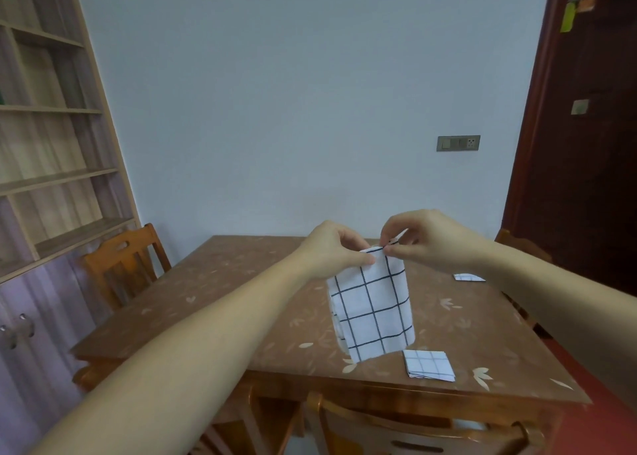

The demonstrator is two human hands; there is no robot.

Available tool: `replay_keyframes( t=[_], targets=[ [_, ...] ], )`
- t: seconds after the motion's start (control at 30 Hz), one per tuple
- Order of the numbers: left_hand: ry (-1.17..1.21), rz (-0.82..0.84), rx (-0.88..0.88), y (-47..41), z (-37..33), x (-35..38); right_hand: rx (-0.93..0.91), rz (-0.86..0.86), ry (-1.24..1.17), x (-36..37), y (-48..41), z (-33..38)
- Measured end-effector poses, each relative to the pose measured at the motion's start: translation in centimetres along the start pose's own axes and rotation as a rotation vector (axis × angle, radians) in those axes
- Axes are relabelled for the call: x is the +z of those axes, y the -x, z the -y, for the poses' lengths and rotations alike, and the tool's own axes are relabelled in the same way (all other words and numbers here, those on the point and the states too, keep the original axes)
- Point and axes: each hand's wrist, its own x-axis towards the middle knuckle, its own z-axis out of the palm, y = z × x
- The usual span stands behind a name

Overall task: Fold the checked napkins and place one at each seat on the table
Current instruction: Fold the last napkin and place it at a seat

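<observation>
Both the left hand and right hand pinch the top edge of the white black-checked cloth napkin, which hangs lengthwise toward six o'clock above the brown patterned tabletop.

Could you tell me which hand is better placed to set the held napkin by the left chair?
Probably left: the left hand pinches the napkin nearer that chair than the right hand.
</observation>
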Motion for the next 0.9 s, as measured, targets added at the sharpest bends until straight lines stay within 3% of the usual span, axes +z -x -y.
replay_keyframes(
  t=[0.5,0.67,0.9],
  targets=[
    [-0.060,-0.014,-0.001,0.4,0.6,-1.4,0.025,0.184,0.269,-1.2,-1.3,0.2],
    [-0.019,-0.036,-0.014,0.3,0.3,-1.5,0.001,0.178,0.156,-0.7,-1.4,0.5],
    [0.339,-0.122,-0.015,-0.2,0.6,-1.4,0.068,0.069,0.001,-1.0,-1.6,-0.2]
  ],
)
